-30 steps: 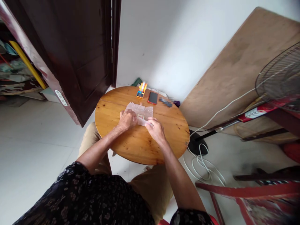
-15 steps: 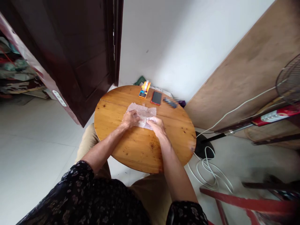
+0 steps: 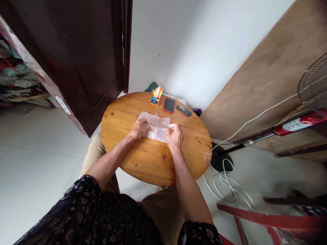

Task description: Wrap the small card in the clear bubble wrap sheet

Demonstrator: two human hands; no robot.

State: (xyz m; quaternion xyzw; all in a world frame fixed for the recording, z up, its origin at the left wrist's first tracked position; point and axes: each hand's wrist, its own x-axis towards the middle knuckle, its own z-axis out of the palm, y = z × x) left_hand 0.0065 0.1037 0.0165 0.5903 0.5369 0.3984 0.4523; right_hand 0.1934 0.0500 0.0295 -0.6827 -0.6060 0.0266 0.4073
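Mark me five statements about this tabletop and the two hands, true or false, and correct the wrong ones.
1. The left hand touches the bubble wrap. True.
2. The phone lies between the tape dispenser and a blurred-out object. True.
3. The right hand holds the phone. False: it is at the right edge of the bubble wrap.
4. The table has a rounded edge. True.
5. The tape dispenser lies under the bubble wrap. False: it stands uncovered, beside the phone.
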